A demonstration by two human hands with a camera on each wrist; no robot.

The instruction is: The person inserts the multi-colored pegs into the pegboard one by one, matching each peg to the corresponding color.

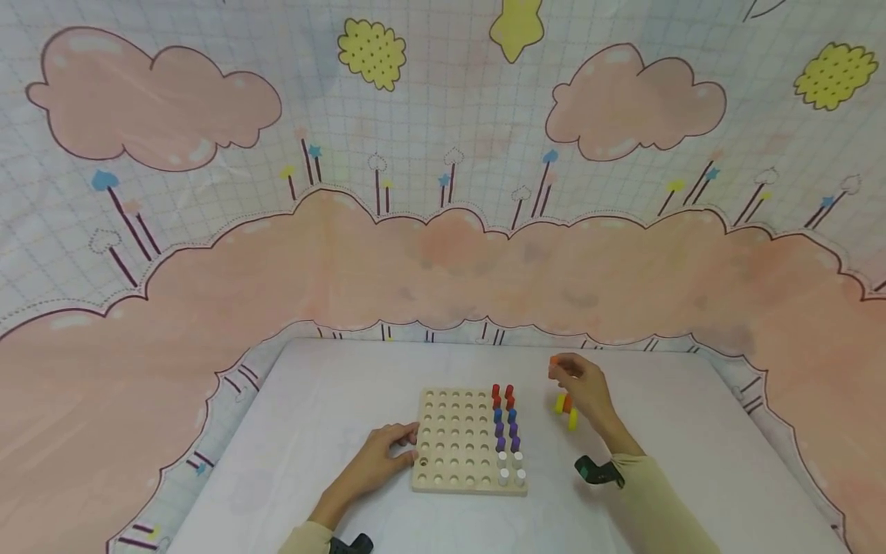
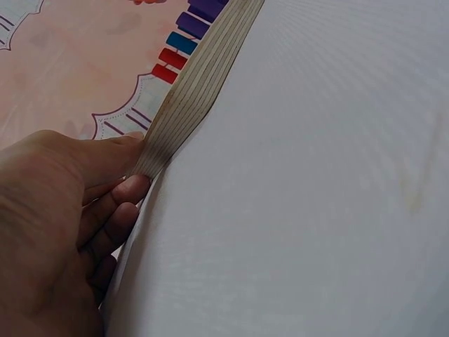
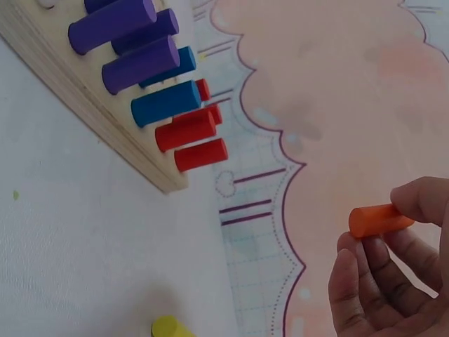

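A light wooden pegboard (image 1: 455, 439) lies on the table, its two right columns filled with upright red, blue, purple and white pegs. My left hand (image 1: 382, 460) grips the board's left edge; the left wrist view shows thumb and index fingertip at the layered wooden side (image 2: 189, 98). Beyond the board's right side, my right hand (image 1: 584, 387) is raised and pinches an orange peg (image 3: 379, 220) between thumb and fingertips. Below that hand, two yellow pegs (image 1: 573, 419) and another orange peg (image 1: 567, 403) lie loose on the table.
The white table (image 1: 332, 377) surrounds the board and meets a cloud-patterned cloth (image 1: 443, 261) at the back. Rows of holes fill the board's left and middle. Dark wrist straps with cameras (image 1: 599, 471) sit at both sleeves.
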